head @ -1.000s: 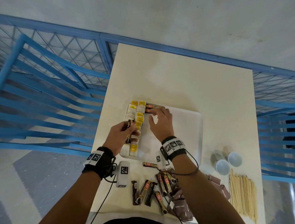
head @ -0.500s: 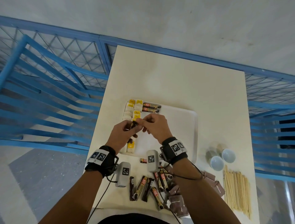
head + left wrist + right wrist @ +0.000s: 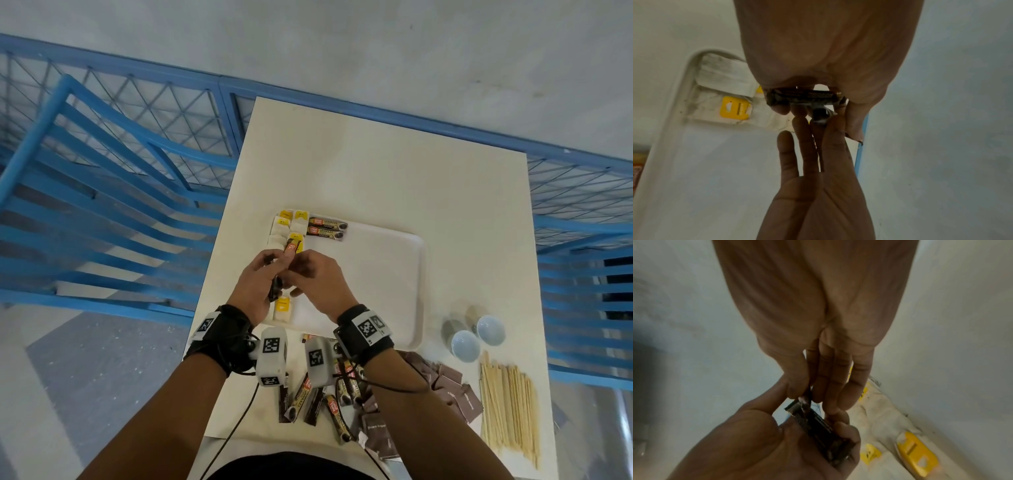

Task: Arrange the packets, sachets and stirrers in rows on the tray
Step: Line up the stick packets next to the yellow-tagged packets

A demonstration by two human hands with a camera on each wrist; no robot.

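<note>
- While both hands meet above the near-left part of the white tray (image 3: 394, 274), a small bundle of dark coffee sachets (image 3: 275, 287) is gripped in the curled fingers of the left hand (image 3: 255, 291).
- One sachet (image 3: 294, 246) from that bundle is pinched at its end between thumb and fingers of the right hand (image 3: 317, 279); it is seen standing up over the tray's left side.
- Two coffee sachets (image 3: 326, 228) are laid side by side at the far edge of the tray, just right of the tea bags.
- White tea bags with yellow tags (image 3: 291, 222) are lined along the tray's left edge, from its far corner to its near corner.
- More coffee sachets (image 3: 308, 394) are scattered on the table (image 3: 376, 164) just in front of the tray's near edge.
- Brown packets (image 3: 452, 387) are piled near the tray's near-right corner.
- Wooden stirrers (image 3: 510, 407) are heaped right of the brown packets, well apart from the tray.
- Two small white cups (image 3: 478, 337) are set just beside the tray's right edge.
</note>
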